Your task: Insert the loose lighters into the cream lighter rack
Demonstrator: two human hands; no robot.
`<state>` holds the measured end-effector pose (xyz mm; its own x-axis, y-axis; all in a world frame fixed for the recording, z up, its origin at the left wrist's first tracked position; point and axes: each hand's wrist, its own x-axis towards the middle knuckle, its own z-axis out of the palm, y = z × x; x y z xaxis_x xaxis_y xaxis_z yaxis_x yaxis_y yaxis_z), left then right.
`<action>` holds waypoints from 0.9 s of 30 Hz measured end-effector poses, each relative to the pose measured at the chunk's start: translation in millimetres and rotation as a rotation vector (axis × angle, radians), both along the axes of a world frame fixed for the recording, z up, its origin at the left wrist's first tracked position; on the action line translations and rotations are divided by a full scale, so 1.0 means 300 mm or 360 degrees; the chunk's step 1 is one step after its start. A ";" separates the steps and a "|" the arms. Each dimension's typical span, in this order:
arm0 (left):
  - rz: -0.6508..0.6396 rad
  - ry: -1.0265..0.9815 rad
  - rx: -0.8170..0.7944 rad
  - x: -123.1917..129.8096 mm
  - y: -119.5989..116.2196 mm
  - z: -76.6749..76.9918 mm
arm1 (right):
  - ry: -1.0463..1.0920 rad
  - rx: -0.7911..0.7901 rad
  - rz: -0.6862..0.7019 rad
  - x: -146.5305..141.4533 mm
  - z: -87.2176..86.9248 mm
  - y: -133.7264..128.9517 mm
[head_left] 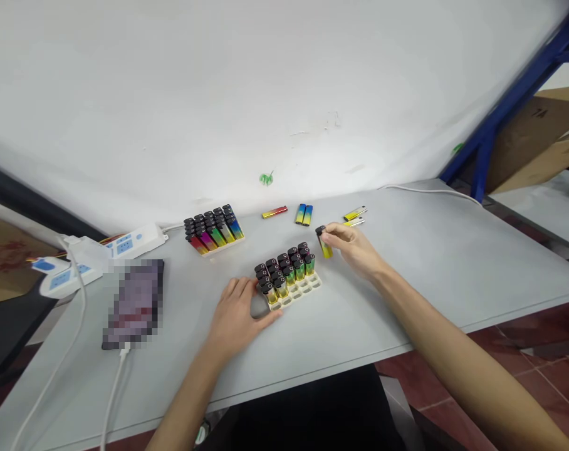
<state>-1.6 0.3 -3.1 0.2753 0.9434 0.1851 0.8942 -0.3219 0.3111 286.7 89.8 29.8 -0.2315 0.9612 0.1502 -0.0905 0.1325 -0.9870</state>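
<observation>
Right hand holds a yellow lighter beside the front tray

Taking the front tray as the centre of the dial, the right hand is at about 2 o'clock, pinching 1 black-topped yellow lighter between thumb and fingers. That lighter stands nearly upright, just beside the tray's far right corner.

The left hand is at 8 o'clock, unclenched, its fingers at the tray's left end and its thumb along the near corner; how firmly it presses I cannot tell. Black-topped lighters, some green and yellow, stand in the tray, with bare slots along its near edge.

At 10 o'clock a 2nd tray stands packed with black-topped lighters in red, purple, green, yellow and blue. Loose on the grey table lie a red-and-yellow lighter near 12 o'clock, 2 blue-and-yellow lighters side by side between 12 and 1, and 2 silver-ended yellow lighters at 2, just beyond the right hand.

Out at 9 o'clock lies a blurred dark object, a white cable plugged into its near end.
</observation>
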 end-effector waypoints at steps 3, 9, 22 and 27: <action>0.0007 0.0020 -0.0021 0.003 0.001 0.004 | 0.0073 0.0101 0.0103 0.040 0.023 -0.002; 0.0009 0.0023 -0.0032 0.004 0.000 0.011 | -0.0097 0.0215 0.0255 0.019 0.056 -0.068; -0.0012 -0.0028 -0.0027 0.008 0.000 0.013 | -0.0957 0.1158 0.0110 -0.060 -0.011 -0.138; -0.0023 -0.0030 -0.0023 0.005 -0.001 0.013 | -0.0903 0.1177 0.0098 -0.071 -0.018 -0.150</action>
<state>0.0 0.1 0.7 0.2854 0.9420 0.1768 0.8835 -0.3301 0.3324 265.5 44.9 24.5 -0.5051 0.6499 0.5679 0.3517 0.7559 -0.5522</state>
